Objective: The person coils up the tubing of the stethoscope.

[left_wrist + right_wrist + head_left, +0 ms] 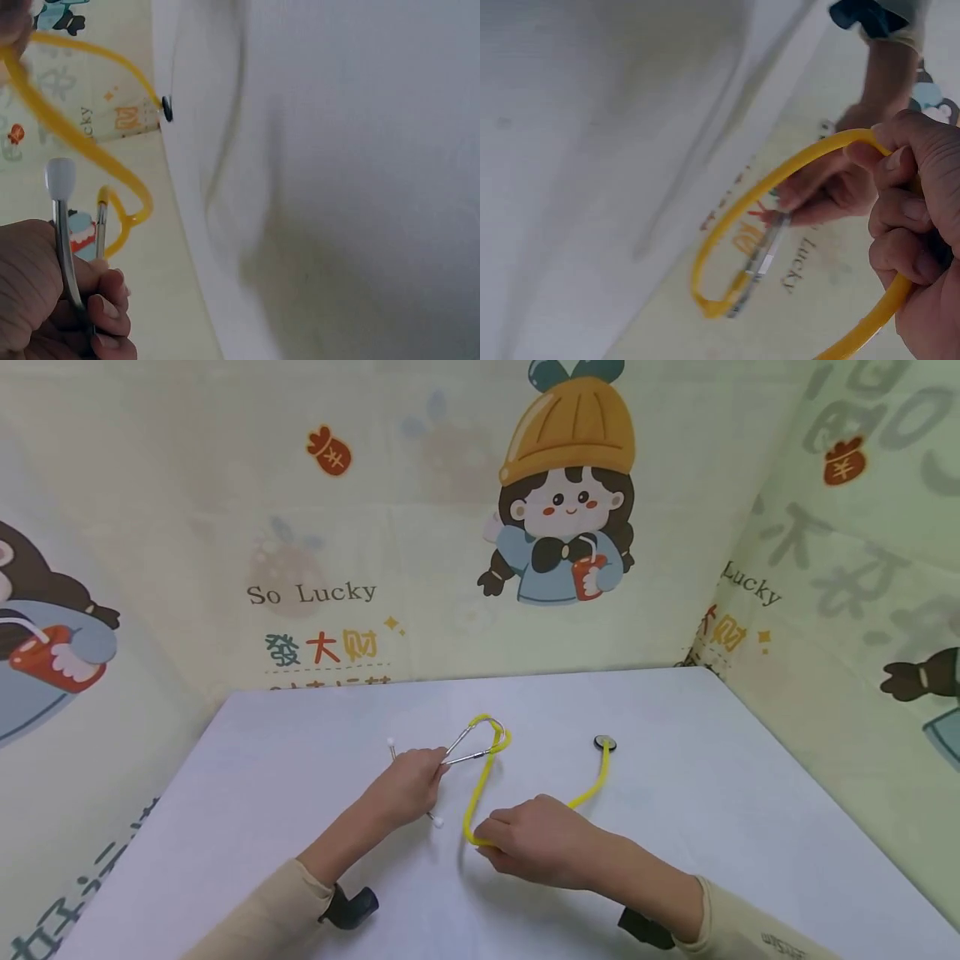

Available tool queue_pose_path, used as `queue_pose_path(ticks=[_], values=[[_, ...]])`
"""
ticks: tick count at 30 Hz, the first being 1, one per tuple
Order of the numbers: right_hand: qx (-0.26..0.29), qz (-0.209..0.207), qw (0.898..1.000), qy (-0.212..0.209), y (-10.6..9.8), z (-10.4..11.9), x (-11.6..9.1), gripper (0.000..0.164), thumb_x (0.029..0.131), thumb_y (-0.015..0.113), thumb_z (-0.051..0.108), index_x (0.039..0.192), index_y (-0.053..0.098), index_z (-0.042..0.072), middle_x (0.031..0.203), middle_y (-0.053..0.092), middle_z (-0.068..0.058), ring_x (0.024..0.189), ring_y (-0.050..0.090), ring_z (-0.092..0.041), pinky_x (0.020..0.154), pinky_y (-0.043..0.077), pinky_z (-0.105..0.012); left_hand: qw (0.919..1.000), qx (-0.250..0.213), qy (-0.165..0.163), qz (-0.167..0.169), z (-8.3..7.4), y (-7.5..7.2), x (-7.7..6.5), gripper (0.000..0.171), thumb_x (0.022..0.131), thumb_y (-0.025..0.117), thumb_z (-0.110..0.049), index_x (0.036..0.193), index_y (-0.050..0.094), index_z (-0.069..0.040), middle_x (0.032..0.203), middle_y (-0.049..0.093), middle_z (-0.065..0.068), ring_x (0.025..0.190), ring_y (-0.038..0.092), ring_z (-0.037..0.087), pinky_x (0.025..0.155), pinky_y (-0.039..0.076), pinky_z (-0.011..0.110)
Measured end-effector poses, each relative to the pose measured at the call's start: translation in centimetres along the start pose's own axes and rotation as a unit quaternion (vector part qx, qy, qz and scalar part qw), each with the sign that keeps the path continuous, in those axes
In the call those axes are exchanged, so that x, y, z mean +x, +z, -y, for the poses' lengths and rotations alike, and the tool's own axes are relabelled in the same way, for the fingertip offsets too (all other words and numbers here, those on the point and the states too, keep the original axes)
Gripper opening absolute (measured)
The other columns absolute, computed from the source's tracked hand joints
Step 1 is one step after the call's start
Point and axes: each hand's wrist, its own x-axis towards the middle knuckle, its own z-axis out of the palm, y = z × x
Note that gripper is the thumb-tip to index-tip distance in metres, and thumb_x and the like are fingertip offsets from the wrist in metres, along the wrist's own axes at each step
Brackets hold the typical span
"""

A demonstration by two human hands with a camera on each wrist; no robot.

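A stethoscope with yellow tubing [478, 789] is held between both hands above the white table. My left hand [411, 783] grips its metal binaural tubes, and a white ear tip [61, 178] sticks out past the fingers in the left wrist view. The yellow fork of the tubing loops beyond this hand. My right hand [542, 843] curls round the yellow tube [780, 176] at a bend nearer the body. From there the tube runs to the round chest piece [604, 742], which lies toward the table's back right. The palm sides of both hands are hidden in the head view.
The white table [300, 735] meets a patterned cloth backdrop [435, 527] at its back edge. More of this cloth hangs at the left and right. Black wrist mounts [351, 907] sit under both forearms.
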Motion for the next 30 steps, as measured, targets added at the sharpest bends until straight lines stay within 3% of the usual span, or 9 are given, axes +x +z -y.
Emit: queue_pose_path(ticks=[3, 7, 13, 16, 23, 30], values=[[-0.019, -0.042, 0.999, -0.014, -0.9, -0.1, 0.8, 0.01, 0.083, 0.072, 0.02, 0.09, 0.065, 0.02, 0.077, 0.063, 0.015, 0.057, 0.048, 0.004, 0.045, 0.03, -0.01, 0.9988, 0.037, 0.029, 0.01, -0.3, 0.3, -0.2, 0.011, 0.09, 0.063, -0.004, 0.101, 0.062, -0.003, 0.075, 0.061, 0.002, 0.063, 0.047, 0.012, 0.055, 0.041, 0.023], [-0.008, -0.066, 0.998, -0.007, -2.6, -1.1, 1.4, 0.012, 0.085, 0.071, 0.02, 0.096, 0.067, 0.019, 0.082, 0.065, 0.014, 0.058, 0.05, 0.002, 0.047, 0.035, -0.011, 0.9931, 0.07, 0.085, 0.04, -0.8, 0.2, -0.6, 0.014, 0.09, 0.064, -0.006, 0.104, 0.062, -0.004, 0.077, 0.063, 0.003, 0.063, 0.049, 0.01, 0.057, 0.044, 0.021], [0.03, -0.068, 0.997, 0.022, -4.6, -3.1, 2.4, 0.013, 0.089, 0.068, 0.02, 0.101, 0.066, 0.017, 0.087, 0.066, 0.012, 0.06, 0.053, 0.001, 0.054, 0.041, -0.012, 0.98, 0.03, 0.162, 0.112, -1.3, -0.3, -0.9, 0.015, 0.092, 0.062, -0.008, 0.107, 0.065, -0.009, 0.084, 0.066, 0.001, 0.069, 0.05, 0.005, 0.067, 0.048, 0.018], [0.033, -0.066, 0.997, 0.038, -4.7, -4.2, 2.8, 0.013, 0.09, 0.067, 0.021, 0.102, 0.067, 0.016, 0.086, 0.066, 0.011, 0.061, 0.053, 0.0, 0.055, 0.042, -0.012, 0.9749, 0.009, 0.18, 0.131, -1.7, -0.4, -1.0, 0.017, 0.094, 0.061, -0.01, 0.11, 0.066, -0.008, 0.09, 0.067, 0.001, 0.073, 0.051, 0.004, 0.071, 0.049, 0.017], [0.055, -0.082, 0.991, 0.086, -4.1, -6.8, 2.8, 0.015, 0.09, 0.067, 0.023, 0.102, 0.07, 0.015, 0.089, 0.069, 0.009, 0.072, 0.061, -0.003, 0.062, 0.048, -0.016, 0.9665, -0.05, 0.223, 0.118, -2.4, -0.8, -1.6, 0.021, 0.095, 0.059, -0.009, 0.116, 0.064, -0.01, 0.089, 0.065, -0.003, 0.073, 0.048, 0.005, 0.065, 0.045, 0.014], [0.078, -0.087, 0.984, 0.136, -2.4, -8.6, 1.5, 0.016, 0.088, 0.069, 0.024, 0.101, 0.074, 0.016, 0.087, 0.069, 0.01, 0.074, 0.059, -0.003, 0.063, 0.048, -0.018, 0.9619, -0.095, 0.239, 0.093, -2.8, -1.4, -2.0, 0.025, 0.096, 0.058, -0.014, 0.121, 0.062, -0.009, 0.087, 0.06, -0.008, 0.071, 0.048, 0.003, 0.063, 0.044, 0.014]])
